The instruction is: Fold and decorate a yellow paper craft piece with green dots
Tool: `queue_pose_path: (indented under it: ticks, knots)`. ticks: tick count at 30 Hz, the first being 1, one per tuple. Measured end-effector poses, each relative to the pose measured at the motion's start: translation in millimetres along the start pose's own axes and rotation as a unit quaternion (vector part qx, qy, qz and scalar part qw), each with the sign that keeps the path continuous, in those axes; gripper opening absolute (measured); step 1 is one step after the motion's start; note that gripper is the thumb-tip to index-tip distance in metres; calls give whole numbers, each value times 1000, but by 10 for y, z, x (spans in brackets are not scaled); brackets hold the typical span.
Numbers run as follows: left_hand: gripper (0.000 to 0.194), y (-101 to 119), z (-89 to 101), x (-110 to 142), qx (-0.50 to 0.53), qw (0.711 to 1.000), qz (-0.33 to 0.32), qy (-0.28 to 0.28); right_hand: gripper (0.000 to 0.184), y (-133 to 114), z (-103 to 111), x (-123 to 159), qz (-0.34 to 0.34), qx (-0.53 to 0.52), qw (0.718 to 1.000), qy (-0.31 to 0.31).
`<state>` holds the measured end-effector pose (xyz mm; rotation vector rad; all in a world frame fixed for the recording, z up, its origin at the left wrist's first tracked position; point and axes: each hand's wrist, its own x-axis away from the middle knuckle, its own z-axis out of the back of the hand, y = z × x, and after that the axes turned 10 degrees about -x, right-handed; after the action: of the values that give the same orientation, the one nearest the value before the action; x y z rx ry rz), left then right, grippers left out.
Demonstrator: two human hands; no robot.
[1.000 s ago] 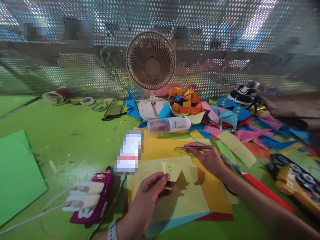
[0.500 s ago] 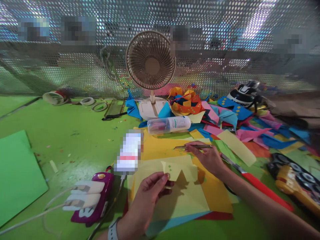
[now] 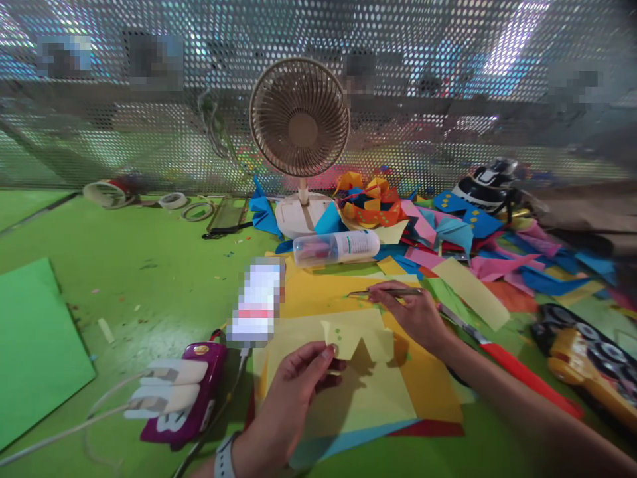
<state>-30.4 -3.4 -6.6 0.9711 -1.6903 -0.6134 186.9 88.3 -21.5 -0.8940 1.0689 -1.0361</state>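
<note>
- Left hand (image 3: 298, 385), near 6 o'clock: thumb and fingers pinch a small, pale-yellow paper piece (image 3: 348, 345) marked with green dots, which juts toward 2 o'clock above a flat, pale-yellow paper sheet (image 3: 368, 405)
- The dotted piece should be very light, thin and easily creased; its lower left corner, clear of the dots, seems right for a gentle pinch
- Right hand (image 3: 413, 309), near 4 o'clock: fingers close around slim, grey metallic tweezers (image 3: 395, 292), tips toward 9 o'clock over a deep-yellow paper sheet (image 3: 308, 292)
- The tweezers look stiff, best steadied mid-shaft
- Tiny green paper bits (image 3: 347, 296) lie by the tips, likely near weightless and best nipped edge-on; whether one is caught is too small to tell
</note>
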Motion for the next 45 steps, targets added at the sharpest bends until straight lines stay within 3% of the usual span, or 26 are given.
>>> queue_pose_path:
  ticks: [17,27,36,45]
  knots:
    - [27,28,-29,6,-7,1000,6,11,20,12,-10,12,3,8,1000,-3]
    - [24,32,-19,15,-1,1000,7,8,23,-108,4,15,12,21,1000,19]
    - [24,21,-10,-5,48,999,4,9,19,-495,128,161,18,-6,998,59]
    - [28,52,-31,26,71,997,-12,16,15,-691,-22,402,28,2,1000,-6]
